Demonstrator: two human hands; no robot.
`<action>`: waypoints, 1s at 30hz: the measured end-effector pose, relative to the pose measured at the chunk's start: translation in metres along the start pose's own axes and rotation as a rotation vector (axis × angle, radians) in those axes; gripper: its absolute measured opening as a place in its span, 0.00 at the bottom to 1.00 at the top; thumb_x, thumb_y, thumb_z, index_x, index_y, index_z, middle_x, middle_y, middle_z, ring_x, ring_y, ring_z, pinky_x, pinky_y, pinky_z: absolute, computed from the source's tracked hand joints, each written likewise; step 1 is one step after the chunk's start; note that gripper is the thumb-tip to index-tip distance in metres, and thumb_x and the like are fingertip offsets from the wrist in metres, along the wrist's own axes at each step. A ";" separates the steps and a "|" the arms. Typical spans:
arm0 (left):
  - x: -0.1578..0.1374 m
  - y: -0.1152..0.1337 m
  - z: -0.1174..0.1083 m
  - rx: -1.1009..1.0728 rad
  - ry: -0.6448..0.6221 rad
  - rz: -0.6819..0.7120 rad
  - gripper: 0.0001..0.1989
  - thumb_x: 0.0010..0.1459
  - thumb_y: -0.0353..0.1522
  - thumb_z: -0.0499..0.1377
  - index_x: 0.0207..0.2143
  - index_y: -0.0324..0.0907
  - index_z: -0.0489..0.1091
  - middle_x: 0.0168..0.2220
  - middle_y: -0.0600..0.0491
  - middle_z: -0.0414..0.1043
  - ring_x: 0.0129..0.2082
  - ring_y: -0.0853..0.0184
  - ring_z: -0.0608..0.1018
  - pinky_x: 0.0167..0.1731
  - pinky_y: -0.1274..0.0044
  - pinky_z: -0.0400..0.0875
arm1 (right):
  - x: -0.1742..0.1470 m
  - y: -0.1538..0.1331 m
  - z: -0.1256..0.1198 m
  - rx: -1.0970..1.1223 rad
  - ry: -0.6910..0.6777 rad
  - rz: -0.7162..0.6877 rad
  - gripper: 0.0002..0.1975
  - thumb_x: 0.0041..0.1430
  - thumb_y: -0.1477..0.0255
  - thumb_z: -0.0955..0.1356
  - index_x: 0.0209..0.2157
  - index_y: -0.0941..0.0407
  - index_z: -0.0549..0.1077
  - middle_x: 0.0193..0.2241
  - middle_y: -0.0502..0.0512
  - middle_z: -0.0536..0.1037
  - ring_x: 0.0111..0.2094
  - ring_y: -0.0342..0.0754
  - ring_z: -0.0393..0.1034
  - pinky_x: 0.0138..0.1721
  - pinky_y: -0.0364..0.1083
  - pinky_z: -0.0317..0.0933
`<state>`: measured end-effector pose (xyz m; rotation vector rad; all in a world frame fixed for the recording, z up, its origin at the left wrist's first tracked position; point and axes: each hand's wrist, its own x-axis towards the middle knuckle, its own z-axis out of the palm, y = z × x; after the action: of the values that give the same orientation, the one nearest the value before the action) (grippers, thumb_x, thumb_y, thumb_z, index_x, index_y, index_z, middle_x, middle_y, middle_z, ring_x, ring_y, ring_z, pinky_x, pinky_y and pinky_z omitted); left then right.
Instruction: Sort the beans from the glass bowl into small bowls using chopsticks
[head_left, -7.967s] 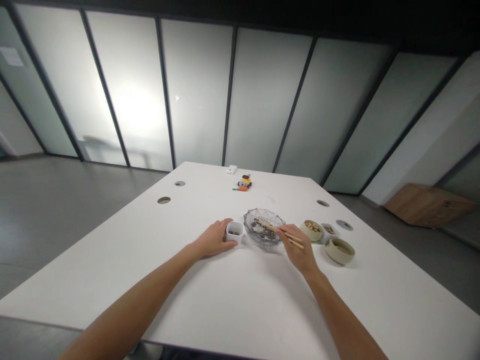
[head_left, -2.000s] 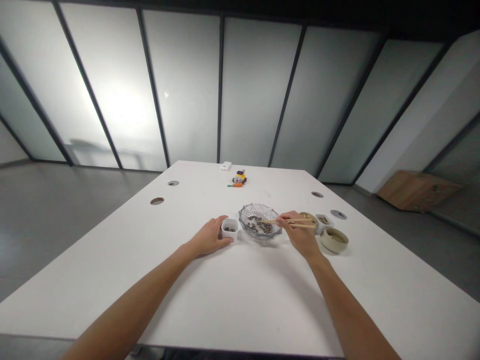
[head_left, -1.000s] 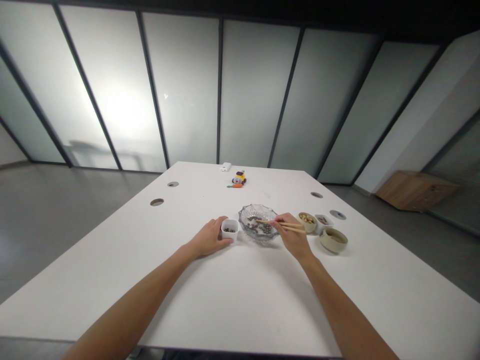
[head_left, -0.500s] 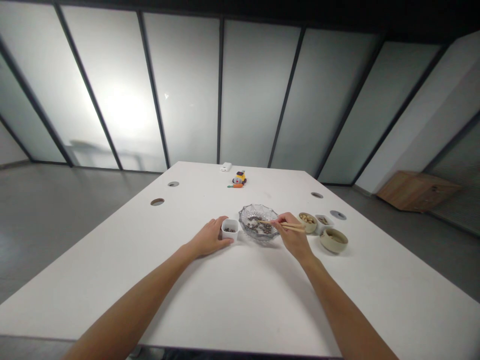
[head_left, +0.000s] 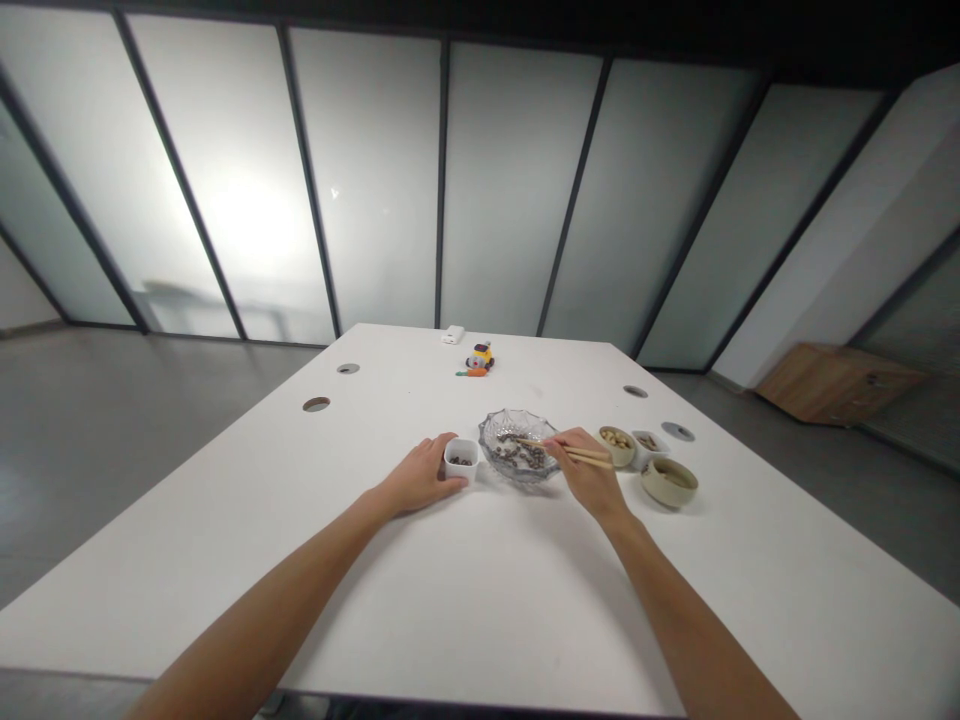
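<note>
My left hand (head_left: 427, 475) is closed around the side of a small white square cup (head_left: 461, 473), thumb in front and fingers behind. Small dark brown pieces lie at the bottom of that cup. My right hand (head_left: 589, 470) grips a pair of wooden chopsticks (head_left: 581, 453). Their tips reach left into a clear cut-glass bowl (head_left: 491, 463), which stands just right of the white cup. Inside it are several small dark beads or beans (head_left: 531, 458), too small to name exactly. Whether the tips pinch one of them I cannot tell.
Right of my right hand stand a beige bowl with pale nut-like pieces (head_left: 616, 441), a white dish (head_left: 651, 447) and another beige bowl (head_left: 669, 483). Farther back on the white table (head_left: 465, 600) sit a toy vehicle (head_left: 480, 356), a toy carrot (head_left: 472, 373) and a white box (head_left: 453, 335).
Both hands keep their holds and stay almost in place. The whole view has shifted very slightly, and the chopstick tips remain in the glass bowl.
</note>
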<state>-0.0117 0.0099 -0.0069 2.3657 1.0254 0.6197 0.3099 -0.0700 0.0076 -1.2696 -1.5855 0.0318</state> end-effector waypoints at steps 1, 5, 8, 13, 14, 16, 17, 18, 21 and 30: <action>0.000 0.000 0.000 -0.002 0.000 0.003 0.34 0.63 0.43 0.69 0.68 0.44 0.68 0.57 0.41 0.79 0.55 0.46 0.81 0.55 0.59 0.76 | 0.000 0.000 0.000 0.000 0.007 0.000 0.33 0.73 0.37 0.66 0.32 0.50 0.84 0.32 0.58 0.83 0.34 0.56 0.77 0.39 0.54 0.73; -0.001 -0.001 0.001 -0.001 0.013 0.012 0.34 0.63 0.43 0.69 0.68 0.44 0.68 0.57 0.41 0.79 0.56 0.47 0.81 0.57 0.60 0.75 | 0.000 0.001 0.000 0.006 0.036 -0.017 0.31 0.74 0.39 0.67 0.33 0.51 0.84 0.32 0.59 0.83 0.35 0.56 0.77 0.40 0.54 0.73; -0.002 -0.002 0.001 0.001 0.009 0.002 0.35 0.63 0.44 0.69 0.69 0.45 0.68 0.56 0.42 0.80 0.54 0.48 0.81 0.56 0.60 0.76 | 0.000 0.003 0.000 0.011 0.031 -0.022 0.31 0.73 0.39 0.67 0.35 0.51 0.84 0.33 0.59 0.84 0.35 0.56 0.78 0.40 0.54 0.73; -0.002 -0.004 0.002 0.008 0.008 -0.015 0.36 0.64 0.44 0.69 0.70 0.44 0.66 0.55 0.42 0.80 0.52 0.48 0.82 0.55 0.60 0.76 | 0.000 0.007 0.000 -0.007 -0.002 -0.005 0.33 0.72 0.37 0.67 0.32 0.52 0.83 0.32 0.58 0.83 0.34 0.55 0.77 0.38 0.53 0.72; -0.001 -0.004 0.002 0.011 0.005 -0.018 0.36 0.64 0.44 0.69 0.70 0.44 0.66 0.55 0.41 0.80 0.52 0.48 0.82 0.55 0.60 0.76 | -0.001 0.007 0.000 -0.013 -0.004 -0.006 0.34 0.72 0.37 0.66 0.32 0.51 0.83 0.31 0.58 0.83 0.33 0.55 0.77 0.38 0.53 0.72; -0.001 -0.004 0.002 0.013 -0.001 -0.018 0.37 0.64 0.44 0.69 0.70 0.43 0.66 0.56 0.41 0.79 0.52 0.47 0.82 0.55 0.59 0.76 | -0.001 0.007 0.000 -0.022 -0.002 -0.010 0.34 0.73 0.37 0.66 0.32 0.51 0.83 0.31 0.58 0.83 0.33 0.55 0.77 0.39 0.53 0.72; -0.001 -0.004 0.002 0.014 -0.002 -0.015 0.37 0.64 0.44 0.69 0.70 0.44 0.66 0.56 0.41 0.79 0.53 0.47 0.82 0.55 0.59 0.76 | -0.001 0.007 0.000 -0.023 -0.001 -0.013 0.33 0.73 0.37 0.66 0.32 0.51 0.83 0.31 0.58 0.83 0.33 0.55 0.77 0.39 0.53 0.72; 0.000 -0.004 0.002 0.015 0.000 -0.012 0.37 0.64 0.45 0.69 0.70 0.44 0.66 0.56 0.41 0.79 0.53 0.47 0.82 0.55 0.59 0.76 | -0.001 0.006 0.000 -0.023 0.001 -0.015 0.33 0.73 0.38 0.66 0.32 0.51 0.83 0.31 0.58 0.83 0.33 0.55 0.77 0.39 0.53 0.72; 0.000 -0.004 0.002 0.023 0.002 -0.009 0.36 0.63 0.45 0.69 0.69 0.43 0.66 0.56 0.41 0.79 0.54 0.46 0.81 0.56 0.59 0.76 | -0.001 0.006 0.001 -0.011 0.018 -0.021 0.32 0.73 0.38 0.67 0.32 0.51 0.83 0.32 0.58 0.83 0.34 0.55 0.77 0.38 0.53 0.73; 0.000 -0.006 0.004 0.021 0.022 -0.008 0.37 0.63 0.46 0.69 0.70 0.44 0.67 0.55 0.42 0.80 0.55 0.46 0.82 0.58 0.59 0.75 | -0.003 0.011 0.005 0.027 -0.035 -0.019 0.32 0.73 0.38 0.67 0.34 0.51 0.83 0.34 0.59 0.84 0.36 0.56 0.78 0.39 0.53 0.74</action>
<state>-0.0122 0.0125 -0.0132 2.3770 1.0553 0.6363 0.3136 -0.0651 -0.0026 -1.2384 -1.6222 0.0638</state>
